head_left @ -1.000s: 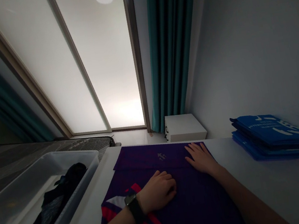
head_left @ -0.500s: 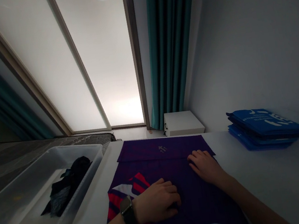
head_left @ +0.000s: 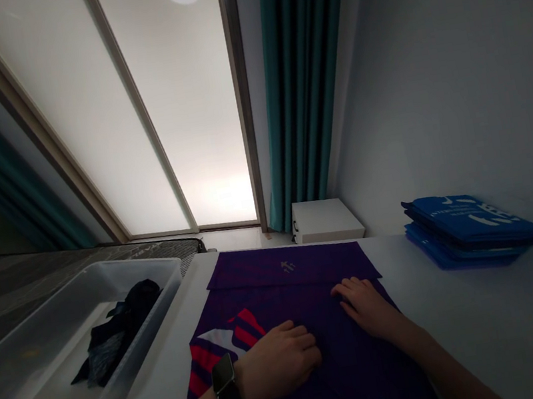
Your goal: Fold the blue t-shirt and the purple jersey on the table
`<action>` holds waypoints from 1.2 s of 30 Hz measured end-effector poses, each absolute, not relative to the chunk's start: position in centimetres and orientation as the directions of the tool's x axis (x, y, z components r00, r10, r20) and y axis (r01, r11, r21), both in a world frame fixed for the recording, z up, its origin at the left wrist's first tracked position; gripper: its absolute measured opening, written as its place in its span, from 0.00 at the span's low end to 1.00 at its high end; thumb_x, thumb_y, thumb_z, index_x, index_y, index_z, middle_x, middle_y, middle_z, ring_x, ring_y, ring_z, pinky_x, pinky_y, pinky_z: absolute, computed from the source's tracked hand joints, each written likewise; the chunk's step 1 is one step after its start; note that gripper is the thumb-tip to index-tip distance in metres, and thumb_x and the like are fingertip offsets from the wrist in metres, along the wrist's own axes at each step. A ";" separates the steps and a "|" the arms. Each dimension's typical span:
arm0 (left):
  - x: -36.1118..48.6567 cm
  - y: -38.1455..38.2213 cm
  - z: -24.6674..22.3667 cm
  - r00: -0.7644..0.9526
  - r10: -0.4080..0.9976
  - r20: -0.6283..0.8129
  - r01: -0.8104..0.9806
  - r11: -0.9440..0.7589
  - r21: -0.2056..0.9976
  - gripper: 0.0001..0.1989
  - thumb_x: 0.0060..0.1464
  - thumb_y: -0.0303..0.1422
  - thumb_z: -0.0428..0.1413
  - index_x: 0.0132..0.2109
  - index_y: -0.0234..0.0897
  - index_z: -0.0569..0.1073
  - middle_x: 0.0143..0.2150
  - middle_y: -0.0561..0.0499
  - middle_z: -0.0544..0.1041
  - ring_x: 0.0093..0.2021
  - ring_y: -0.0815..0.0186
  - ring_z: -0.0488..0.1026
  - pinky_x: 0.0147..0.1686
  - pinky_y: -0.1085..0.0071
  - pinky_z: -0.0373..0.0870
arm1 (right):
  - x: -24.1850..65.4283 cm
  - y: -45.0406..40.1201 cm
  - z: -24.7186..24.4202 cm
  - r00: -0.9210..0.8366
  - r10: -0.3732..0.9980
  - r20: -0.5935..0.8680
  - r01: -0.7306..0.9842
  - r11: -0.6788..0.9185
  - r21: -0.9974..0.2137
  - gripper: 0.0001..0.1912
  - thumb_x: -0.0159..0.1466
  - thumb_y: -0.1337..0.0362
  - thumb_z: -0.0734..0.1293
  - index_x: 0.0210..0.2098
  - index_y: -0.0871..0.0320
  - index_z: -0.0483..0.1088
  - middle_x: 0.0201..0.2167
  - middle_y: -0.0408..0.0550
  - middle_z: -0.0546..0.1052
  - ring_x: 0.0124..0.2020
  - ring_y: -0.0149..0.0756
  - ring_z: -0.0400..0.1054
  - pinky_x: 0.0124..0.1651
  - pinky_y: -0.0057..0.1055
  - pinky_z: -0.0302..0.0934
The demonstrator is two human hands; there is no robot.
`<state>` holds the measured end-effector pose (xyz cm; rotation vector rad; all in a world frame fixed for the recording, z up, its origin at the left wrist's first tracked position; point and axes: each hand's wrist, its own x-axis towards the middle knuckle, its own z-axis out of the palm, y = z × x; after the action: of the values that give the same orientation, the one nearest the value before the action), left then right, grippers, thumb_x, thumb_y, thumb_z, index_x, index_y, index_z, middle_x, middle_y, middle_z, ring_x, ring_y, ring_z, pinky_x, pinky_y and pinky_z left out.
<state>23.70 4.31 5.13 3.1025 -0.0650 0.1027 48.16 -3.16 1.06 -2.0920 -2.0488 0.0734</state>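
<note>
A purple sports jersey lies spread on the white table, with a folded band across its far end and red and white stripes near my left wrist. My left hand, with a black-strapped watch on the wrist, rests on the cloth with its fingers slightly curled. My right hand lies flat on the purple fabric further along, near the fold. Neither hand visibly grips anything.
A clear plastic bin holding dark clothes stands left of the jersey. A stack of folded blue garments lies on the white table at right. A white box and teal curtains stand beyond.
The view has tilted slightly, so more of the jersey's lower logo shows. Both hands have shifted a little toward me on the cloth, and neither has taken hold of anything.
</note>
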 end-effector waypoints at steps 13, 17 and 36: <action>24.2 4.1 4.9 0.987 -0.140 0.076 -0.133 -0.987 -0.093 0.08 0.64 0.30 0.53 0.34 0.39 0.67 0.34 0.56 0.74 0.38 0.68 0.69 0.41 0.67 0.58 | 48.1 -3.3 1.3 0.039 0.995 0.094 0.972 -0.016 -0.233 0.15 0.65 0.73 0.55 0.43 0.54 0.69 0.42 0.48 0.73 0.44 0.40 0.65 0.45 0.35 0.53; 24.3 3.9 4.8 0.990 -0.102 0.095 -0.096 -0.993 -0.069 0.08 0.64 0.30 0.53 0.34 0.38 0.67 0.34 0.55 0.73 0.36 0.68 0.69 0.39 0.67 0.58 | 48.1 -3.3 1.2 0.029 0.994 0.108 0.972 -0.002 -0.236 0.16 0.65 0.74 0.54 0.44 0.53 0.69 0.42 0.49 0.73 0.44 0.40 0.64 0.46 0.35 0.53; 23.6 4.9 5.9 0.989 0.121 0.087 0.109 -0.985 0.132 0.02 0.62 0.30 0.53 0.38 0.40 0.69 0.36 0.56 0.74 0.39 0.68 0.70 0.42 0.69 0.60 | 48.2 -3.0 0.9 0.058 0.981 0.187 0.958 -0.001 -0.288 0.14 0.67 0.70 0.56 0.47 0.54 0.69 0.44 0.51 0.73 0.47 0.43 0.66 0.52 0.41 0.58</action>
<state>23.59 4.92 5.94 3.0057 0.1744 0.1432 48.20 -3.03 0.94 -2.0071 -1.9470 0.0949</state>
